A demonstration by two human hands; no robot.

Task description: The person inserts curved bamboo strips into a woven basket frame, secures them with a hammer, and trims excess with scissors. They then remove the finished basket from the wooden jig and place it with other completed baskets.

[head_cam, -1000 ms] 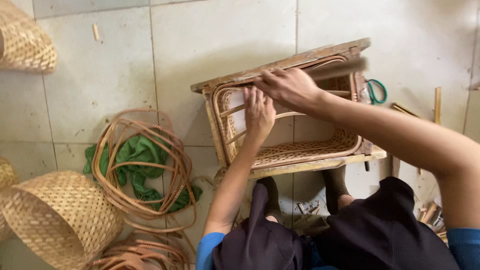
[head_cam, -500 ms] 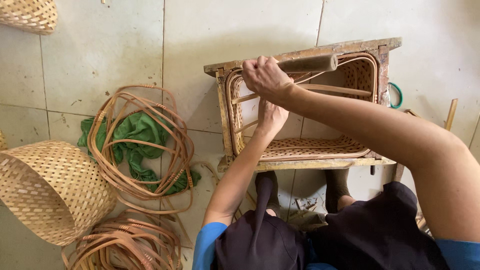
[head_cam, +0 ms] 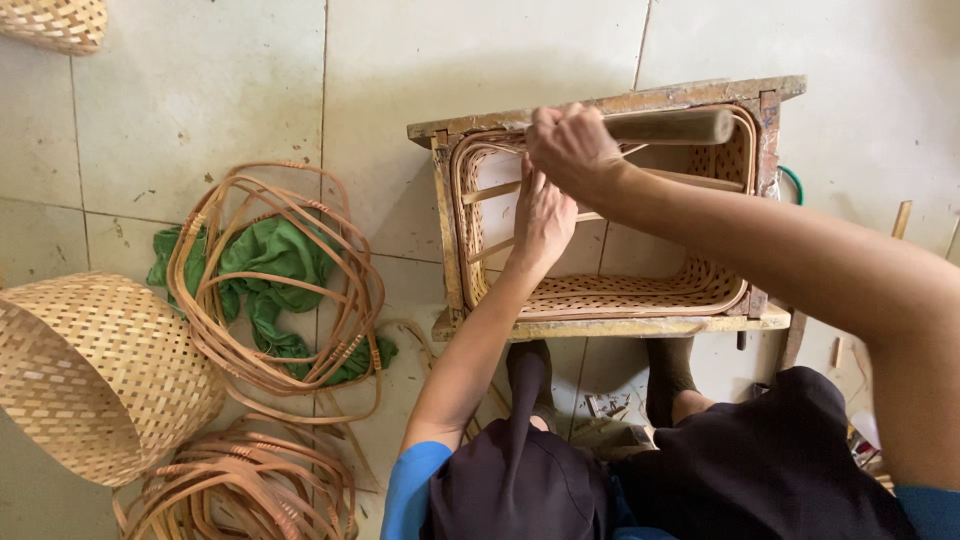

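With the rectangular woven rattan basket (head_cam: pixel 610 215) set in a weathered wooden frame (head_cam: pixel 600 325) at 1 o'clock, the right hand (head_cam: pixel 572 148) is fisted round a brown wooden mallet handle (head_cam: pixel 668 127) over its rim while the left hand (head_cam: pixel 541 218) presses flat inside, apparently mid-tamping, calling for a controlled blow clear of those fingers.

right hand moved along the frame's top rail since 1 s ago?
Yes. The right hand, gripping the wooden handle, has shifted left along the wooden frame, from near its right end to above the left hand.

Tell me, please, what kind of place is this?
Probably a basket-weaving workshop, with the work done on a tiled floor. Coils of rattan, a finished woven basket and a half-woven basket in a wooden frame show it.
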